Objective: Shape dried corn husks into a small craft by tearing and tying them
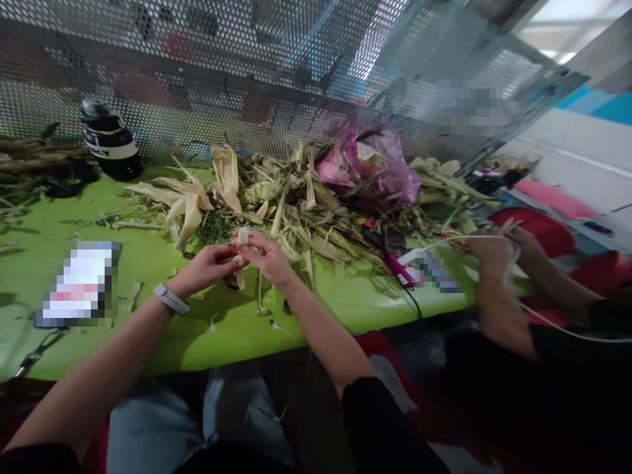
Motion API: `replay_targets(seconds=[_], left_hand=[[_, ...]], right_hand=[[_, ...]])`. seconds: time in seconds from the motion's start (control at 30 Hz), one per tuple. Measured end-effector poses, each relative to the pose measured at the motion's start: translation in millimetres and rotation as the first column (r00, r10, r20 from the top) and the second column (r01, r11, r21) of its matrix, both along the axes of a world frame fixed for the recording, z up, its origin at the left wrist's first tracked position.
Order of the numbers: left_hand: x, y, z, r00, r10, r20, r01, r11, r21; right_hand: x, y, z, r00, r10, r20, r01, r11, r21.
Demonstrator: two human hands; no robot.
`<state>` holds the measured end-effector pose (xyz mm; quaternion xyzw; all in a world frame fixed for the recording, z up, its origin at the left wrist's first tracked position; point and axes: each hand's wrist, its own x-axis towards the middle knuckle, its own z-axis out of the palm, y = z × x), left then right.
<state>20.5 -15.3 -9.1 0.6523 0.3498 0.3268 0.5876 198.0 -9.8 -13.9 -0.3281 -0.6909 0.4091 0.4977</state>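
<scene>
Close together over the green table [217, 342], my two hands pinch a narrow pale strip of corn husk [242, 237]. My left hand [213, 264], with a light wristband above it, has its fingers closed at the strip's lower part. The fingers of my right hand [269, 255] are closed round the strip from the other side, and its upper end sticks up between them. Just beyond my hands lies a heap of dried corn husks [316, 224], with large pale husk leaves [190, 214] at its left side.
A dark bottle [111, 141] stands back left; a blurred-out phone [81, 283] lies left. A pink plastic bag [370, 164] sits on the heap against a perforated metal screen [276, 79]. Right, a co-worker's hands [494, 247] work near a white cable [511, 289] and a pink-handled tool [397, 268].
</scene>
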Motion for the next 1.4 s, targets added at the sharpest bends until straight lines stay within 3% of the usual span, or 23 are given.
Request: replay_targets(seconds=[0.1,0.2,0.43,0.57,0.73,0.93,1.03,1.27,1.4], left_hand=[[1.0,-2.3,1.9,0.999,-0.003,0.050,0.007,0.996,-0.085],[1.7,-4.1,2.8,0.993,0.029,0.112,-0.008,0.983,-0.184],[4.9,-5.3,1.9,0.991,0.118,0.065,-0.083,0.916,-0.393],[4.1,-6.2,1.4,0.995,0.064,0.077,-0.029,0.921,-0.390],[-0.4,-3.0,1.0,0.971,0.015,0.239,0.064,0.946,-0.318],[-2.6,2.9,-1.8,0.959,0.066,0.277,-0.007,0.978,-0.209],[-3.6,4.1,-2.6,0.946,0.122,0.300,-0.053,0.972,-0.228],[-13.0,10.3,13.2,0.831,0.342,0.438,-0.207,0.922,-0.327],[-22.2,18.3,24.5,0.675,0.471,0.568,-0.309,0.880,-0.361]], right_hand=[[-2.4,0.8,-3.2,0.983,0.023,-0.184,-0.054,0.984,-0.167],[-3.6,0.6,-3.5,0.972,0.041,-0.230,-0.099,0.964,-0.248],[-5.3,-3.4,-2.8,0.988,0.052,-0.143,-0.067,0.992,-0.109],[-5.5,-5.3,-1.9,0.988,0.062,-0.143,-0.081,0.988,-0.130],[-2.0,-0.8,0.2,0.968,-0.031,-0.248,-0.042,0.958,-0.285],[-0.2,3.7,-0.8,0.960,-0.144,-0.241,0.055,0.938,-0.342],[-0.5,7.0,-3.5,0.954,-0.159,-0.255,0.061,0.933,-0.356],[14.6,24.0,-3.2,0.829,-0.393,-0.397,0.259,0.900,-0.351],[22.8,30.8,-6.1,0.878,-0.386,-0.284,0.285,0.897,-0.338]])
